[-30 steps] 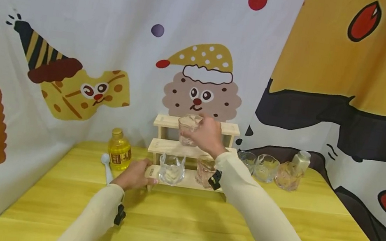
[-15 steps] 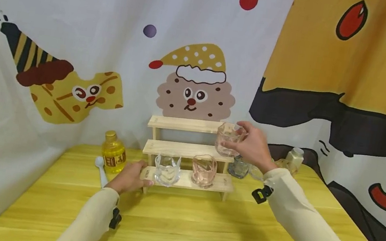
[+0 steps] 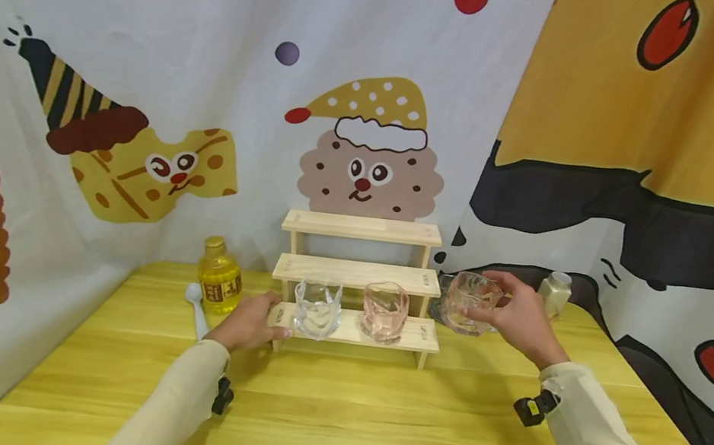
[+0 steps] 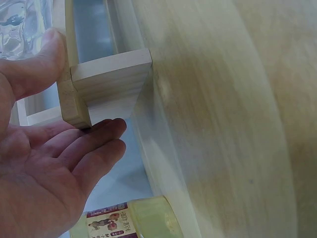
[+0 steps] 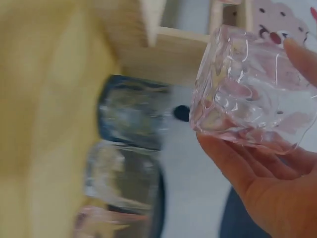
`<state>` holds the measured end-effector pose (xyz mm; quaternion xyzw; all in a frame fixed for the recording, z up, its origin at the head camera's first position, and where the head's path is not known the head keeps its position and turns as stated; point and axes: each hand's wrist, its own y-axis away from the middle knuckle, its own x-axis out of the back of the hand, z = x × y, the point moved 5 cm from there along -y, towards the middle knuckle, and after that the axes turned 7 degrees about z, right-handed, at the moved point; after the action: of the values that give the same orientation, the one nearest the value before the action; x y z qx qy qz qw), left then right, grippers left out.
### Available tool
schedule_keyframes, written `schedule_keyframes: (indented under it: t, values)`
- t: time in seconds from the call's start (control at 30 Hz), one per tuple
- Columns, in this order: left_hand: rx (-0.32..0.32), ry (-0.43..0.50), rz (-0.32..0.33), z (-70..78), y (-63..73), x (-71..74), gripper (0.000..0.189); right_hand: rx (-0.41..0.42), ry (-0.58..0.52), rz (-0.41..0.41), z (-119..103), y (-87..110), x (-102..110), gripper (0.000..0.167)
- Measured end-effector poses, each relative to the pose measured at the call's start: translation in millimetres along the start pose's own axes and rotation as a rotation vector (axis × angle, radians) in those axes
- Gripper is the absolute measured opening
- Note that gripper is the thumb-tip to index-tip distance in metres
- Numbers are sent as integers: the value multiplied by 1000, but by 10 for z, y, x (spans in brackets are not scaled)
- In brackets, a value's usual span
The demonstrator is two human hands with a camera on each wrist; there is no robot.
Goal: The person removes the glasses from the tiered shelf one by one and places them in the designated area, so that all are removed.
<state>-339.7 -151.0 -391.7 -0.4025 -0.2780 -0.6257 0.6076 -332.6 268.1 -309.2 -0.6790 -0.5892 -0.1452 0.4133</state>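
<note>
My right hand [image 3: 522,320] holds a pale pink drinking glass [image 3: 465,306] off the table, just right of a three-tier wooden shelf [image 3: 356,274]. In the right wrist view, the thumb and fingers lie on opposite sides of this glass [image 5: 242,94]. My left hand [image 3: 248,322] grips the left end of the shelf's lowest tier. The left wrist view shows its thumb on the board [image 4: 77,111] and the fingers below. On that lowest tier stand a clear glass [image 3: 317,311] and another pink glass [image 3: 383,313].
Behind the held glass, a blue-grey glass [image 5: 131,111], a clear glass [image 5: 126,173] and a pink one [image 5: 111,223] stand in a row. A small white-capped jar [image 3: 554,294] is farther right. An oil bottle [image 3: 220,279] and a light-coloured spoon [image 3: 198,312] are left of the shelf.
My right hand has carried the pink glass from in front of the shelf's upper tiers rightward and down, past the shelf's right end. The left hand keeps its place on the shelf.
</note>
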Motion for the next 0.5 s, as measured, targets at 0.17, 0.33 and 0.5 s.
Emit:
schedule_keyframes:
  t: [0.17, 0.33, 0.5]
  values:
    - [-2, -1, 4, 21, 0, 3, 68, -27, -31, -32, 237, 73, -156, 82]
    - [8, 8, 5, 29, -4, 9, 67, -24, -37, -36, 398, 94, -296, 80]
    - [33, 6, -3, 18, 1, 11, 68, -27, -34, -47, 501, 116, -418, 80]
